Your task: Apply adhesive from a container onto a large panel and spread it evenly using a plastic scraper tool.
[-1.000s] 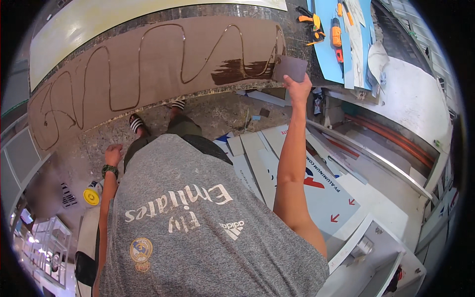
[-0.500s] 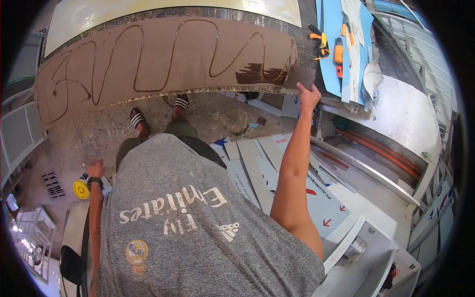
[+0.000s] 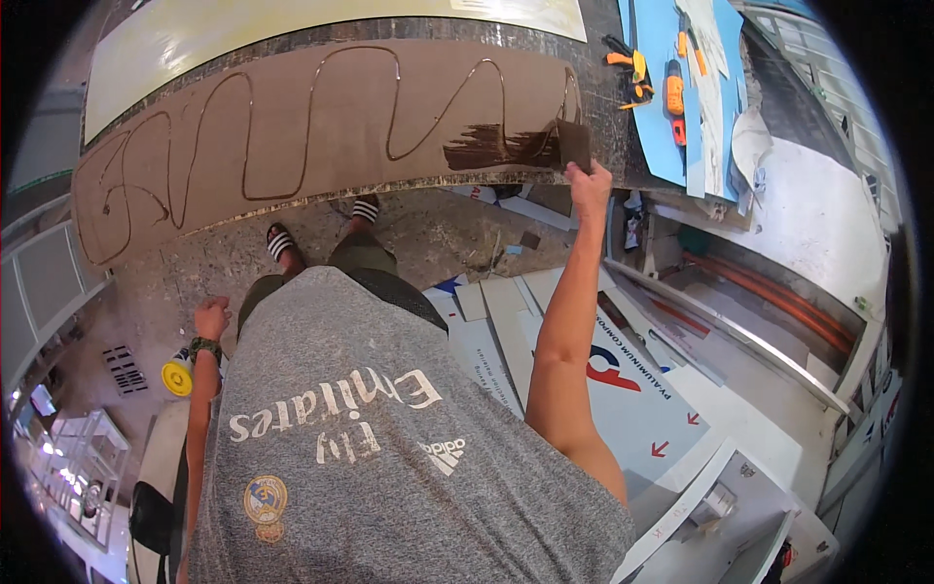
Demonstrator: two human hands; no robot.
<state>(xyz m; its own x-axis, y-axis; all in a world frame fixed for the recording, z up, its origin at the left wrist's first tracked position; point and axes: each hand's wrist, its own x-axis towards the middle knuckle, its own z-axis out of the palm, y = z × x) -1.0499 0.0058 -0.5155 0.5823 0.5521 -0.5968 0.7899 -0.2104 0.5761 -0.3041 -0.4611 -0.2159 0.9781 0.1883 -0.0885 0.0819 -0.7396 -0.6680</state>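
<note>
My right hand (image 3: 590, 190) is closed on a small dark brown square spreader (image 3: 575, 144) at the right end of a long brown board (image 3: 233, 161). The spreader stands near the board's front corner, beside a dark smeared patch of glue (image 3: 496, 148). A wavy bead of brown glue (image 3: 312, 117) winds along the rest of the board. My left hand (image 3: 211, 317) hangs low at my left side, away from the board. Its fingers look loosely apart and hold nothing.
A pale glossy sheet (image 3: 292, 44) lies behind the board. On blue sheet offcuts (image 3: 647, 136) at the right are an orange-black drill (image 3: 674, 90) and clamps (image 3: 637, 68). Panels (image 3: 623, 389) lie to my right; a yellow-lidded bucket (image 3: 177, 378) stands at left.
My right hand has brought the spreader slightly up and left, and the spreader now looks narrower and more upright. The whole view has shifted a little. My left hand still hangs at my side.
</note>
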